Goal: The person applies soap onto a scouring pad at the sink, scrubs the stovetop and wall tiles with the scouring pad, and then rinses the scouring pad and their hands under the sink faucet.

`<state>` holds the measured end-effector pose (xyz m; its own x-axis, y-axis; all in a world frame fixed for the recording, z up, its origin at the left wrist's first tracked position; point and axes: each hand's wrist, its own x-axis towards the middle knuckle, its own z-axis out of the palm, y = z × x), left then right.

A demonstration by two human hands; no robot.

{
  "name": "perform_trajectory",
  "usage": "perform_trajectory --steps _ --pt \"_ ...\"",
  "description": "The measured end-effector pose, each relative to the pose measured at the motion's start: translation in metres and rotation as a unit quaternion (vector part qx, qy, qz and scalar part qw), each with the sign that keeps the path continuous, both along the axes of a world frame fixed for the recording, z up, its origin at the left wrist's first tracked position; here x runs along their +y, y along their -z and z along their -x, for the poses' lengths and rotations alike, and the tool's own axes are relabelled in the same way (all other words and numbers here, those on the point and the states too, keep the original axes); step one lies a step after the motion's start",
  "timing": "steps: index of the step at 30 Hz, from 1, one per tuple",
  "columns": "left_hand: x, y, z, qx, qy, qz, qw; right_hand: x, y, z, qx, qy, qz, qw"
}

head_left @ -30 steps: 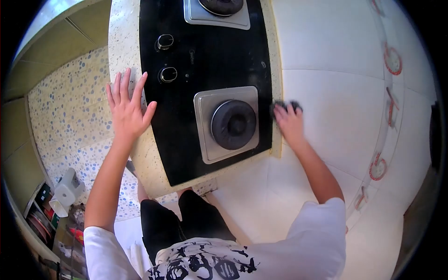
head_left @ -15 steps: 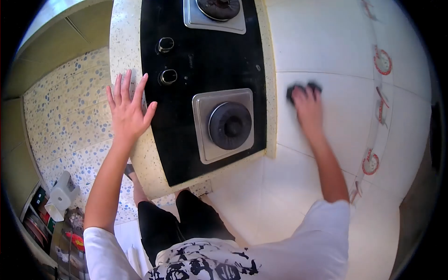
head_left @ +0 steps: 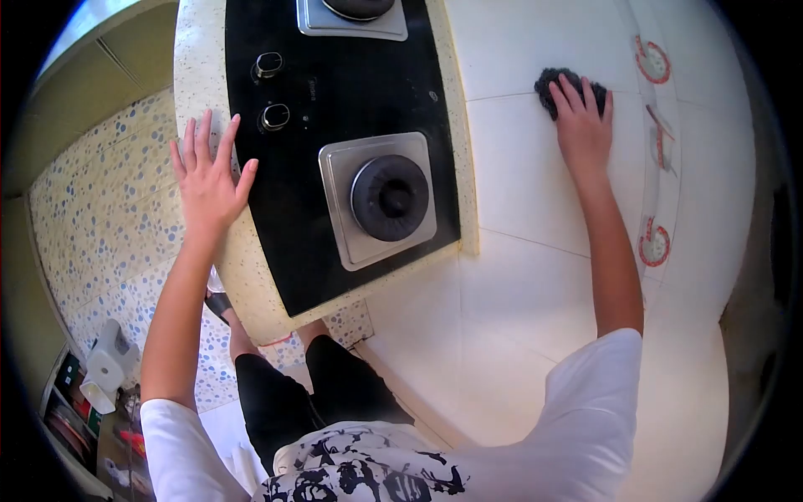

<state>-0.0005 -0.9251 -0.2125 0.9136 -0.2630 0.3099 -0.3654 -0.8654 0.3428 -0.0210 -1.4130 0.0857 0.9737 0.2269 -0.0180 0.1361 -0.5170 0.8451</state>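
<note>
My left hand [head_left: 209, 177] lies flat with spread fingers on the pale speckled counter edge [head_left: 201, 58], its thumb and fingertips reaching the edge of the black gas stove [head_left: 284, 192]. My right hand [head_left: 585, 130] presses a crumpled dark cloth [head_left: 550, 84] against the white tiled wall [head_left: 519, 167]. The fingers lie over the cloth and hide part of it. On the stove, the near burner [head_left: 390, 198] has a dark round cover on a square metal plate. Two control knobs [head_left: 274, 117] sit close to my left hand.
A second burner [head_left: 360, 8] is cut off at the top. Red-and-grey decorative patterns [head_left: 655, 241] run along the wall tiles. A white plastic stool [head_left: 109, 360] stands on the blue-spotted floor [head_left: 100, 209] at left, beside a shelf with several items.
My right hand has slid the dark cloth up and slightly right along the tiles. My left hand stays on the counter edge while the whole view shifts a little.
</note>
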Motion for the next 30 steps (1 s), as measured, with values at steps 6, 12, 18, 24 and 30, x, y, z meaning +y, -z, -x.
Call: perform_trajectory --steps 6,12,18,24,30 --pt "0.003 0.001 0.002 -0.013 0.009 0.02 1.0 0.011 0.04 0.223 0.172 0.082 -0.097 0.977" --pt "0.002 -0.011 0.037 0.005 0.004 0.052 0.999 0.005 -0.002 0.175 0.071 0.056 0.007 0.996" --pt "-0.005 -0.009 0.106 0.034 0.034 0.057 0.997 0.001 -0.037 0.077 -0.068 0.024 0.069 0.995" --pt "-0.002 -0.009 0.102 0.054 0.037 0.069 0.995 0.005 0.073 0.241 0.113 0.049 -0.104 0.987" --pt "-0.004 -0.011 0.103 0.058 0.029 0.072 0.995 -0.008 -0.064 0.194 -0.081 0.052 0.061 0.993"
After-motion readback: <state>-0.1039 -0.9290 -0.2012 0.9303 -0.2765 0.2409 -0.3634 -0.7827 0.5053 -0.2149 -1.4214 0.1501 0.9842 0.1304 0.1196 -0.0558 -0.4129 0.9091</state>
